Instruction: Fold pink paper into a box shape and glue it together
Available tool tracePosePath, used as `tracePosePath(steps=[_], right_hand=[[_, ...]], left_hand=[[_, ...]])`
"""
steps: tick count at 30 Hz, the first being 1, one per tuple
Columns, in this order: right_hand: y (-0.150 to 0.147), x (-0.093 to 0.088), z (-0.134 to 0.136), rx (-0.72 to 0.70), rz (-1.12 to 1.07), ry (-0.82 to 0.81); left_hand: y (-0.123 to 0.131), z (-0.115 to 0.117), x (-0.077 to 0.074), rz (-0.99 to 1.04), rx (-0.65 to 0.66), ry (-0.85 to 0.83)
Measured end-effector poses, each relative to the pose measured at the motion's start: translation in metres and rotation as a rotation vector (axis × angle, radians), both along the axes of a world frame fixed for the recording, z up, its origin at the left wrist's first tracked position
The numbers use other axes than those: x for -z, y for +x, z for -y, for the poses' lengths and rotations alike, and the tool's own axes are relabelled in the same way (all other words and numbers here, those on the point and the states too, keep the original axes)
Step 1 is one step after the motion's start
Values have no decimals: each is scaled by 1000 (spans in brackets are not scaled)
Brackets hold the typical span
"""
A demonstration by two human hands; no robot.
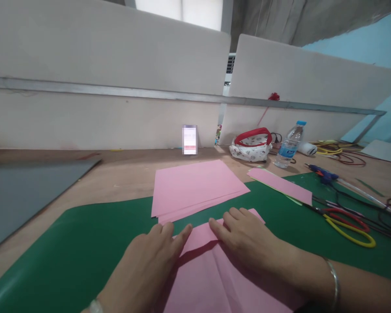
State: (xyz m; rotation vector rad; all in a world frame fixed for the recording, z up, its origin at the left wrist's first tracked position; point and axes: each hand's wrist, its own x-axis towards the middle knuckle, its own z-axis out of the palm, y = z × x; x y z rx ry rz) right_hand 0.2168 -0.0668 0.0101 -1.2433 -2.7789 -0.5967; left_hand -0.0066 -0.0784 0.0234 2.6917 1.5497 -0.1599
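A sheet of pink paper point(205, 274) lies before me on a green mat point(107, 234), with a crease down its middle and its far edge turned over into a strip. My left hand point(150, 258) grips the left end of that strip, thumb along the fold and fingers curled. On the right end, my right hand point(247, 234) holds the fold with bent fingers, its thumb close to the left one. Both palms hide parts of the paper. Just beyond them rests a stack of pink sheets point(195, 187).
Scissors point(345, 226) with red and yellow handles lie at right, near a narrow pink strip point(280, 184) and a blue glue gun point(326, 174). Farther back stand a water bottle point(288, 145), a white pouch point(250, 150) and a phone point(190, 140). A grey board point(29, 187) lies left.
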Motion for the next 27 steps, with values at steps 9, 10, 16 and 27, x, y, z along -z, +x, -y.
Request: tracePosePath(steps=[9,10,16,27], right_hand=[[-7,1,2,-11,-88,-123],[-8,1,2,-19,-106,-141],[-13,3,-1,-62,-58,-154],[12,3,0,224,127,-176]], left_hand=[[20,9,5,151,67,-129],[20,8,8,153,59,-136],[18,2,25,110,77,-105],[24,20,-10,-232,-59,-67]])
